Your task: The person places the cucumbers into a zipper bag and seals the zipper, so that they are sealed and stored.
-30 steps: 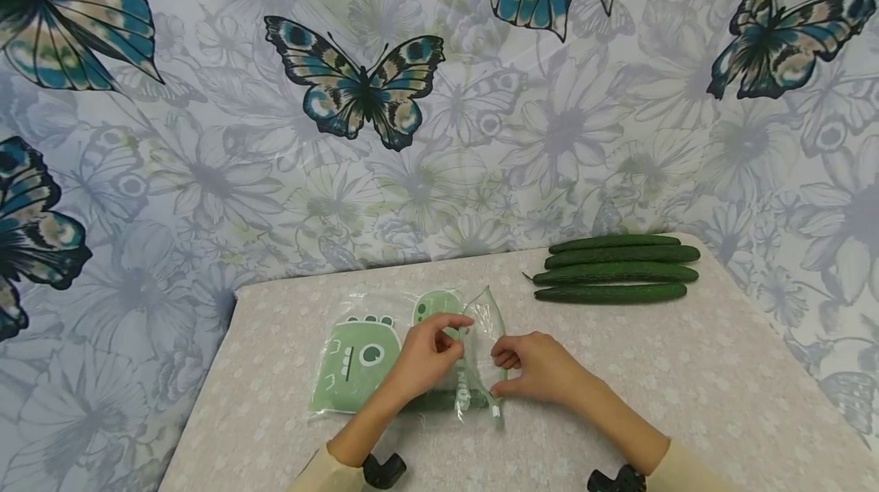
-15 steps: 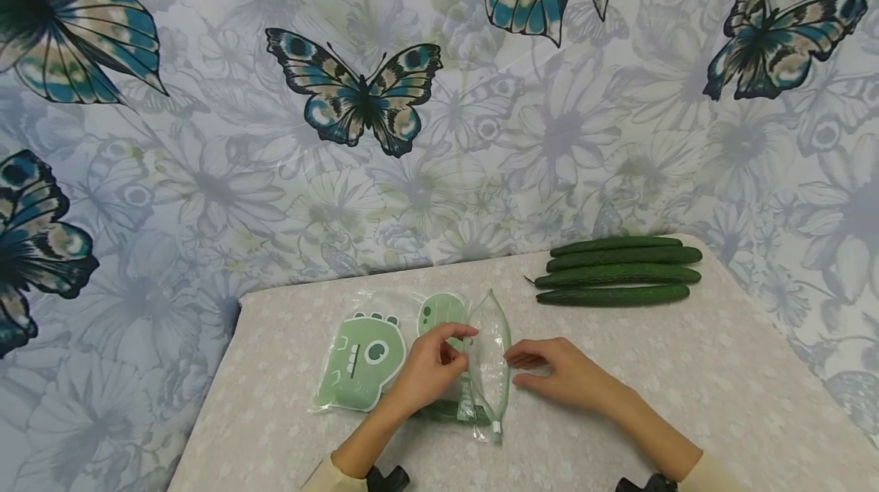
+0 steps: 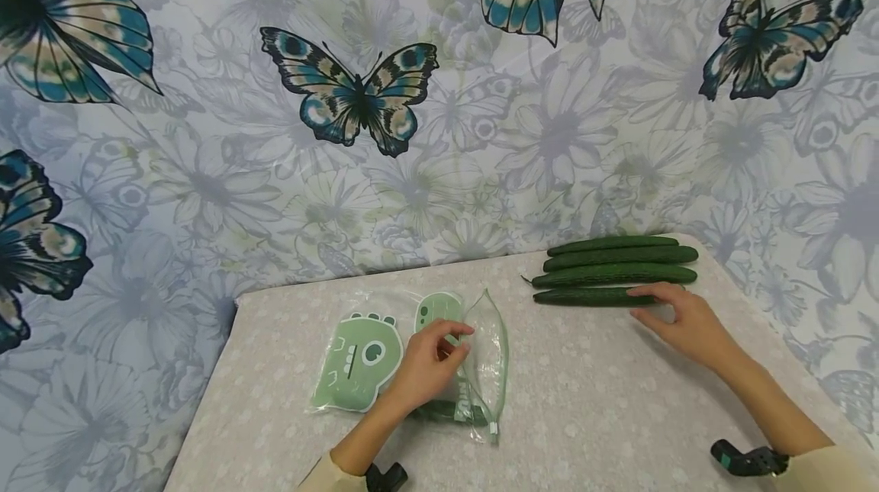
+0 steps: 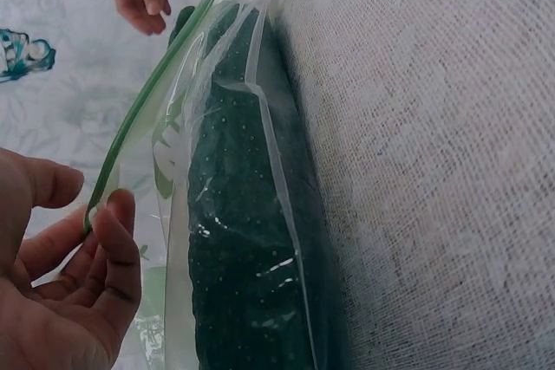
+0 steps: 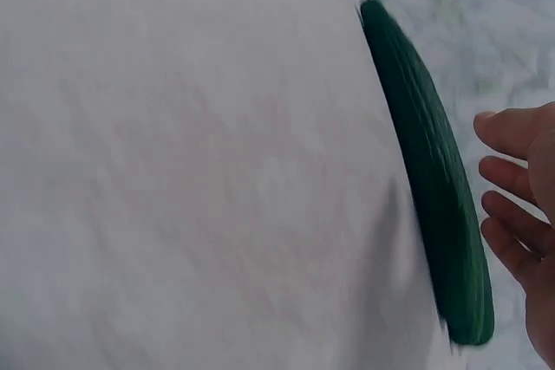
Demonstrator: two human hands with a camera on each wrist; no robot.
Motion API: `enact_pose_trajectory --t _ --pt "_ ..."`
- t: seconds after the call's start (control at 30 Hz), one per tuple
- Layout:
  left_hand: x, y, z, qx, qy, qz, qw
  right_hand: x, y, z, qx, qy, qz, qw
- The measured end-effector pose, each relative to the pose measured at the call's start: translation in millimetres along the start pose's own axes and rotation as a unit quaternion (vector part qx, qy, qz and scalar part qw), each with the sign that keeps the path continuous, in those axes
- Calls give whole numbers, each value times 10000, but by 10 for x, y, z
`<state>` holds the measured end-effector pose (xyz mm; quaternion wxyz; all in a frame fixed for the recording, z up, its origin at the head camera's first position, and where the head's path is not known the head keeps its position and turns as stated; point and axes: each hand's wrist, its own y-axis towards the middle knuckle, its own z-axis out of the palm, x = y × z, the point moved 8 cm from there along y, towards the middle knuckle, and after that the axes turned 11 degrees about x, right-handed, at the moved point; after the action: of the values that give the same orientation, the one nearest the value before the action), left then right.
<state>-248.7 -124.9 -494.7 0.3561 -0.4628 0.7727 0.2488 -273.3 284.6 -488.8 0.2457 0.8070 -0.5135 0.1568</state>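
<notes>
A clear zip bag (image 3: 489,351) with green dinosaur-like prints lies on the table, its green-edged mouth spread open toward the right. Inside along its near side is a dark green cucumber (image 4: 247,205), largely covered by the left arm in the head view. My left hand (image 3: 427,366) stays at the bag's mouth, its curled fingers on the green edge in the left wrist view. Over at the right, my right hand (image 3: 690,324) is by the right end of the nearest loose cucumber (image 5: 429,171), thumb and fingers spread. Whether it touches that cucumber I cannot tell.
Behind the nearest one, several more cucumbers (image 3: 621,255) lie side by side near the table's back edge. A pale patterned cloth (image 3: 563,416) covers the table. A butterfly-printed curtain (image 3: 549,133) hangs directly behind it.
My right hand has left the bag's mouth and moved right and away from me to the loose cucumbers. My left hand has stayed at the bag, whose mouth now stands wider.
</notes>
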Motion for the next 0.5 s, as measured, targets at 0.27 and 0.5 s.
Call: enact_pose_trajectory --t 0.27,0.5 --pt "-7 -3 -69 -375 74 44 9993 -529 -63 -175 183 -185 297 9992" --pt "40 16 -73 -357 -89 -14 9993 -632 9 -157 280 -589 284 9975"
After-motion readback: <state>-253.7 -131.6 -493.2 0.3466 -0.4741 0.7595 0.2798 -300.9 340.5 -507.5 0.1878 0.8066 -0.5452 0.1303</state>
